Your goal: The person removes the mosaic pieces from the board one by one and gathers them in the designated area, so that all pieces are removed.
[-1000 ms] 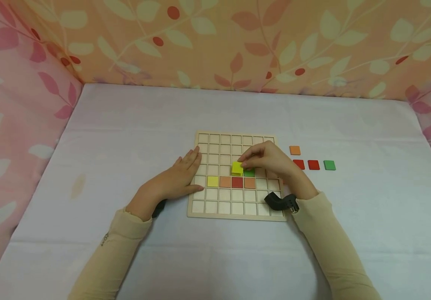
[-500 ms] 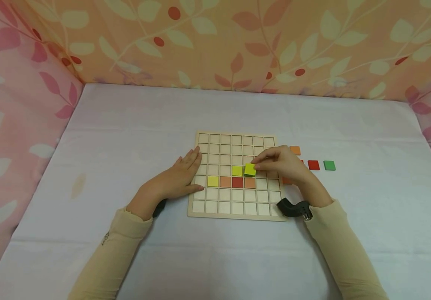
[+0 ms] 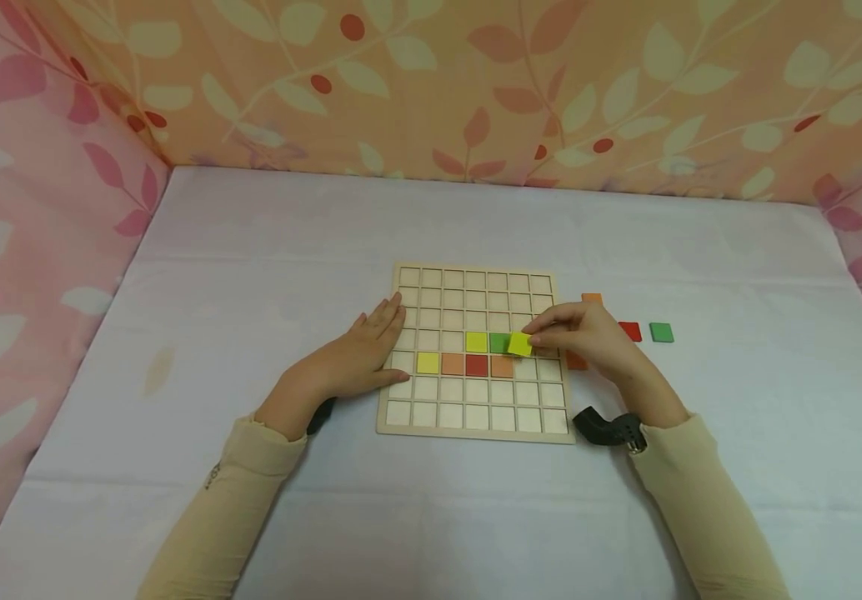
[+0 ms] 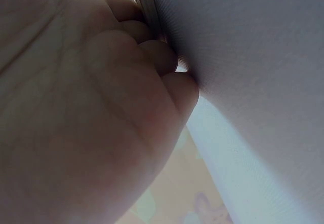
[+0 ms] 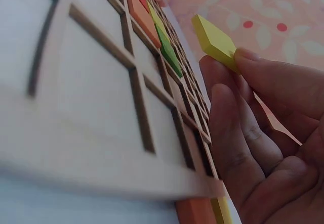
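Observation:
My right hand pinches a yellow square tile between thumb and fingertips, over the wooden grid board. In the right wrist view that yellow tile is tilted, raised off the grid. Just left of it a green tile lies in a cell, beside another yellow tile. The row below holds a yellow tile, an orange one, a red one and a second orange one. My left hand rests along the board's left edge, fingers straight.
Right of the board lie a red tile, a green tile and two orange tiles, one farther back, partly covered by my hand. A white cloth covers the table; patterned fabric walls stand behind and beside it.
My right hand has moved right across the board with the pinched yellow tile, past the green tile, which is now uncovered. A yellow tile shows in the cell it left. My left hand stays put.

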Demonstrator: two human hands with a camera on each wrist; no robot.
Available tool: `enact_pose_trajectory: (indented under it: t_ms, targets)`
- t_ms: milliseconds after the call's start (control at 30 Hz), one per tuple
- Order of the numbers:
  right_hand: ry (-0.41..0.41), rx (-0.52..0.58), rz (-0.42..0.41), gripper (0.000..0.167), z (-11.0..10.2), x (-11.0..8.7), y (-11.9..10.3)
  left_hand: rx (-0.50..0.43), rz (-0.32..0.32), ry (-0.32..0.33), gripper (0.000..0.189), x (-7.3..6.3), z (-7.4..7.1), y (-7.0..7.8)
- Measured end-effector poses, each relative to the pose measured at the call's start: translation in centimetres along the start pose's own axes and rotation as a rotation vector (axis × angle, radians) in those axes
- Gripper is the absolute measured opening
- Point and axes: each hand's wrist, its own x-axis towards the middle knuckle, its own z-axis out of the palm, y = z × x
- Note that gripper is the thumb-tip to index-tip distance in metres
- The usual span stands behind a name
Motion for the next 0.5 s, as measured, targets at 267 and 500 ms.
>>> enact_pose_trajectory:
  t_ms: [267,500]
  targets:
    - [0.044,-0.032,-0.034,0.018,-1.1,-1.2,1.0,0.001,0.0,0.003,0.085,0.0,0.0,0.0]
    - [0.048,-0.023,-0.046,0.019,-1.7,-1.9,1.4,-0.005,0.0,0.004,0.085,0.1,0.0,0.0]
